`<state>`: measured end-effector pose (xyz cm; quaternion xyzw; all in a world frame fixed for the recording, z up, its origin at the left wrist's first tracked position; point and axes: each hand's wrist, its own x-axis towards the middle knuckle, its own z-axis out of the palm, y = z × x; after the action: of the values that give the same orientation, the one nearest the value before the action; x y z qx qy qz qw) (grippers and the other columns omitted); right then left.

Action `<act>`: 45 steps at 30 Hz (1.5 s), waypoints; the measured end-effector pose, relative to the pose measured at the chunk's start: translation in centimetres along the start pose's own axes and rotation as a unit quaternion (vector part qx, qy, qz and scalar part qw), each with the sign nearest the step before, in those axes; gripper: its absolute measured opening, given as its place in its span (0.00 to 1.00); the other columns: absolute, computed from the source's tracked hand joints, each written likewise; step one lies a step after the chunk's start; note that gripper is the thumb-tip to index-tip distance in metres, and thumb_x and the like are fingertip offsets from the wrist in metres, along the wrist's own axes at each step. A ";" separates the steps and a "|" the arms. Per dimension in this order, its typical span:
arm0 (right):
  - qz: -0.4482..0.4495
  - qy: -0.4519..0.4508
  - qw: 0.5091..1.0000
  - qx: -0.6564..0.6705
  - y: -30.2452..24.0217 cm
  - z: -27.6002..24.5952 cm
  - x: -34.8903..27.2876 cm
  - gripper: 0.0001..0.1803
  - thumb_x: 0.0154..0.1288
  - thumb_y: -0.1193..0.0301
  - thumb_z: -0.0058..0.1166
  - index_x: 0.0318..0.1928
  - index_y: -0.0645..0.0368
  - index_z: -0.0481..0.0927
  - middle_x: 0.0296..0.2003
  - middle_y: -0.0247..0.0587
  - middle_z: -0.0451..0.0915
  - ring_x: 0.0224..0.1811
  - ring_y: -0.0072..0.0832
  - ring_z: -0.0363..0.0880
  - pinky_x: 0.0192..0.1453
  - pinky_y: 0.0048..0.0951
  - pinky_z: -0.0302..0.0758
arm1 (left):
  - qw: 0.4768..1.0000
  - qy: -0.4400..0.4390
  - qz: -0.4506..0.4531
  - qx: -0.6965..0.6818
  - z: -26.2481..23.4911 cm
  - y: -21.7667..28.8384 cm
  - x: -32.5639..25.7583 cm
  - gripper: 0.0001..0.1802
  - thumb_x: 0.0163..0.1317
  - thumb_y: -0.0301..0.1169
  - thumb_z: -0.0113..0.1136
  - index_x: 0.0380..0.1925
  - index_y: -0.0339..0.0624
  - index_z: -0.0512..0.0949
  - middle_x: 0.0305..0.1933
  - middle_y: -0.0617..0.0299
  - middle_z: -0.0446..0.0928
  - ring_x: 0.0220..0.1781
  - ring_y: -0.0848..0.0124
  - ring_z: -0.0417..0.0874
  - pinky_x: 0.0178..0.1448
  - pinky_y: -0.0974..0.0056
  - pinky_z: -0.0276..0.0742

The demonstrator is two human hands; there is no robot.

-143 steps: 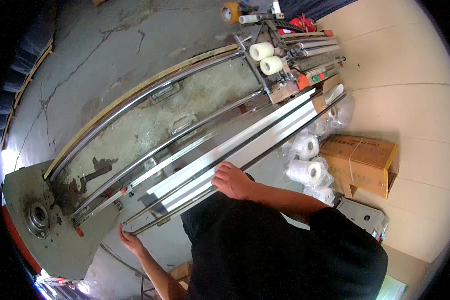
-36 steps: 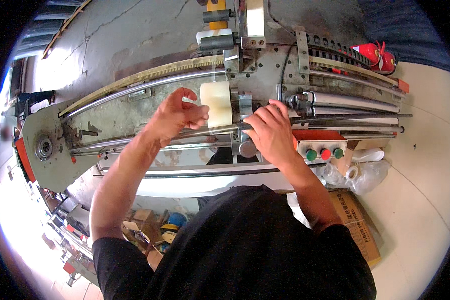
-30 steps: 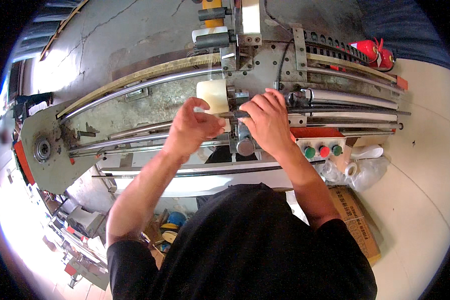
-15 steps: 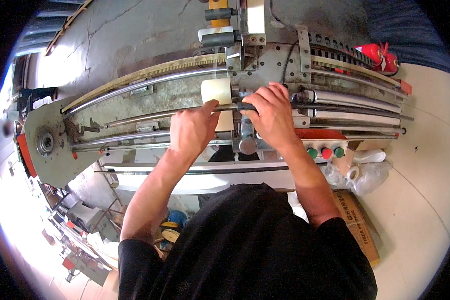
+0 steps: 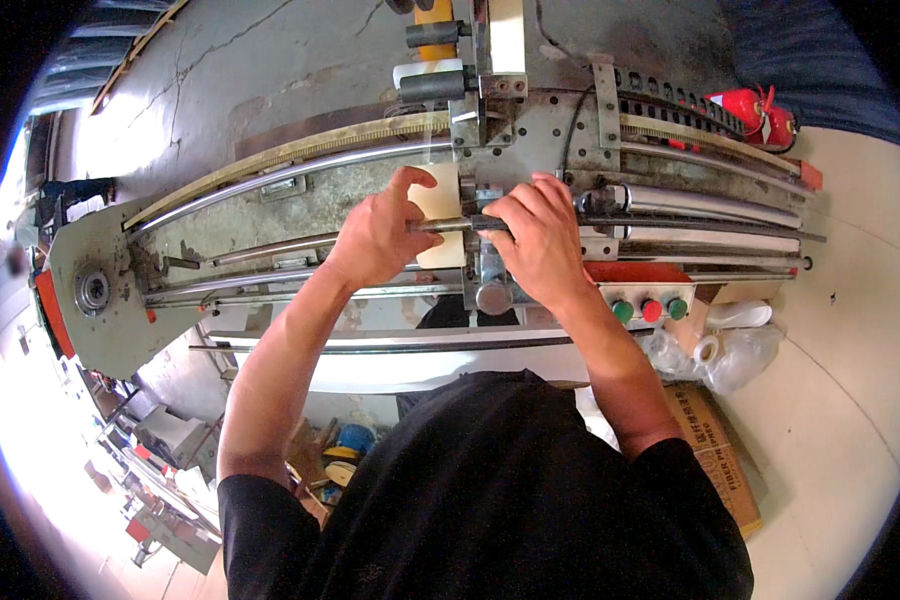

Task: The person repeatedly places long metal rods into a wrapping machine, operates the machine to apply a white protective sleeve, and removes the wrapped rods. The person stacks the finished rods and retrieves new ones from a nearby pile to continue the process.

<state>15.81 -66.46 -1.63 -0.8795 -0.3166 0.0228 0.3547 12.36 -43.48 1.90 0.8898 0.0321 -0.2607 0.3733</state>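
A long metal rod (image 5: 275,247) runs across the machine under both of my hands. Its left stretch is bright steel, and from the middle rightward it looks dark. My left hand (image 5: 378,235) is over the steel part, thumb and index finger spread apart on either side of it; the other fingers are partly hidden. Just to the right, my right hand (image 5: 542,243) is closed around the dark part, knuckles up. A cream-coloured roller or roll (image 5: 442,190) sits behind the rod, between my hands. Below my right hand is a round metal knob (image 5: 494,298).
Green and red push buttons (image 5: 651,309) are on the machine's front right. A grey end plate (image 5: 105,290) stands at the left. Guide rails (image 5: 300,172) span the machine. Red fire extinguishers (image 5: 755,110), a plastic bag (image 5: 745,358) and a cardboard box (image 5: 715,455) lie rightward.
My left hand has loosened, its thumb and index finger spreading apart from the rod. My right hand stays on the rod, slightly lower in view.
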 end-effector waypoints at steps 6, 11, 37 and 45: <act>-0.009 0.006 0.999 -0.049 0.1 0.8 -0.6 0.18 0.48 0.73 0.71 0.40 0.55 0.80 0.37 0.38 0.76 0.49 0.42 0.75 0.69 0.48 0.67 | 0.989 -0.037 0.011 -0.144 -0.3 -1.4 -0.4 0.29 0.64 0.28 0.67 0.61 0.40 0.62 0.35 0.53 0.86 0.37 0.67 0.86 0.42 0.61 0.78; 0.012 -0.041 0.997 -0.062 -0.7 -0.4 -0.3 0.17 0.54 0.67 0.70 0.43 0.55 0.79 0.42 0.40 0.78 0.51 0.42 0.76 0.69 0.47 0.65 | 0.988 0.055 0.029 0.139 0.2 1.4 -1.6 0.33 0.56 0.31 0.72 0.55 0.45 0.59 0.32 0.56 0.87 0.37 0.50 0.88 0.38 0.52 0.81; -0.049 -0.085 0.986 -0.134 1.9 -0.8 -0.6 0.10 0.63 0.70 0.59 0.44 0.58 0.79 0.38 0.41 0.82 0.50 0.40 0.78 0.69 0.44 0.65 | 0.945 0.115 -0.019 0.306 0.6 -2.6 -2.4 0.19 0.52 0.26 0.65 0.46 0.40 0.75 0.49 0.52 0.77 0.55 0.53 0.76 0.58 0.50 0.73; -0.032 0.078 0.993 -0.080 3.1 2.5 -1.7 0.24 0.58 0.77 0.56 0.58 0.55 0.76 0.40 0.42 0.74 0.52 0.43 0.74 0.71 0.51 0.66 | 0.938 0.116 0.047 0.324 7.6 0.7 -2.3 0.55 0.51 0.44 0.75 0.74 0.33 0.56 0.81 0.41 0.50 0.83 0.50 0.49 0.84 0.47 0.42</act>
<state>15.41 -67.61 -5.78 -0.8935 -0.3170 -0.0830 0.3071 7.22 -48.79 -1.00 0.9871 -0.0527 -0.1341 0.0700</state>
